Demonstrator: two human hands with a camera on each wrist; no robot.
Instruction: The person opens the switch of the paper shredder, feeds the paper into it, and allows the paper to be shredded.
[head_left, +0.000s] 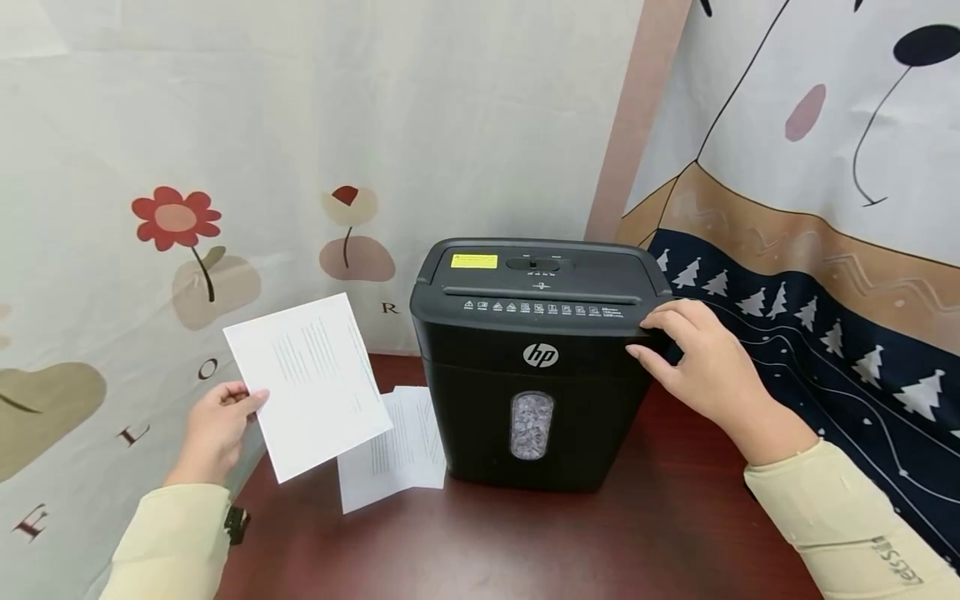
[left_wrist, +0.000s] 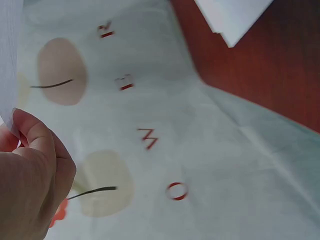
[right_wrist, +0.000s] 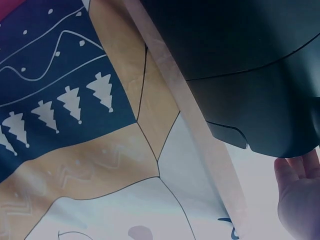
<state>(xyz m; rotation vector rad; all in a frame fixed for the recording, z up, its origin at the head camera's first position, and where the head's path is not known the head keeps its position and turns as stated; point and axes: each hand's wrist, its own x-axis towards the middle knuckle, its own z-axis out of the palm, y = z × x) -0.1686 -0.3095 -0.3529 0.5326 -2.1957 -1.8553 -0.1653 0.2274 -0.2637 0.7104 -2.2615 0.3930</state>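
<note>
My left hand (head_left: 217,425) pinches a printed white sheet of paper (head_left: 318,358) by its left edge, thumb in front. It is held up off the table, tilted. In the left wrist view, the left hand (left_wrist: 35,170) has just a strip of the sheet (left_wrist: 7,60) showing at the far left. A black HP paper shredder (head_left: 480,425) stands upright on the table. My right hand (head_left: 701,358) holds its top right front corner, fingers on the lid and thumb against the front. In the right wrist view, fingertips of the right hand (right_wrist: 302,190) meet the shredder's edge (right_wrist: 260,110).
More printed sheets (head_left: 393,454) lie on the reddish-brown table (head_left: 517,542), left of the shredder and partly behind the held sheet. Shredded paper shows through the shredder's window (head_left: 532,425). A flower-patterned curtain (head_left: 480,108) hangs behind, and a patterned cloth (head_left: 817,275) is at the right.
</note>
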